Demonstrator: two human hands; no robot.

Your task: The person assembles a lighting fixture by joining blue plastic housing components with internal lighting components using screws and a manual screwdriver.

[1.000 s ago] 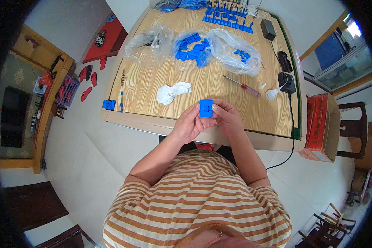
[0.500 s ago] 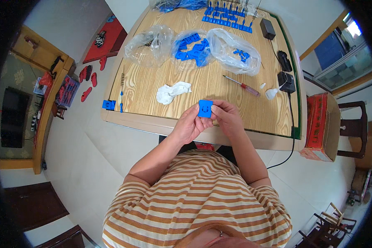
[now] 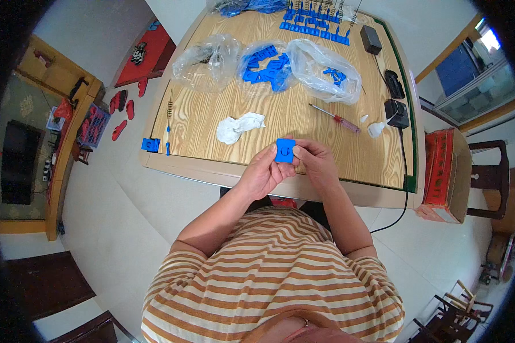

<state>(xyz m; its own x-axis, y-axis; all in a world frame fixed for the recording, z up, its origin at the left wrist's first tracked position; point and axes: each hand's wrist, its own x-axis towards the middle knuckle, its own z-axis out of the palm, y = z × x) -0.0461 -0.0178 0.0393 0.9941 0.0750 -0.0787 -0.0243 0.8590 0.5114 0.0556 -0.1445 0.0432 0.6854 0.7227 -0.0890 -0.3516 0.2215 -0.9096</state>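
Observation:
Between my two hands, just over the table's near edge, is a flat blue square plastic piece [image 3: 285, 150] with a curved slot in its face. My left hand [image 3: 262, 174] pinches its left side, the thumb on the front and the other fingers curled behind and below. On its right side my right hand [image 3: 316, 164] grips it between thumb and fingers. Past my hands lies a crumpled white tissue [image 3: 240, 127]. A screwdriver [image 3: 337, 119] with a red handle rests to the right. At the table's left edge are another blue piece [image 3: 150, 144] and a blue stick with a spring [image 3: 169, 126].
Clear bags stand across the table: one with dark bits [image 3: 206, 63], one with blue square pieces [image 3: 266, 68], one with small blue parts [image 3: 326, 71]. Rows of blue spring assemblies [image 3: 315, 26] are at the back. Black adapters [image 3: 396, 113] and a cable line the right; a carton [image 3: 443, 174] stands beyond.
Almost nothing differs. Both hands hold the blue piece in the same grip, with only a very slight shift.

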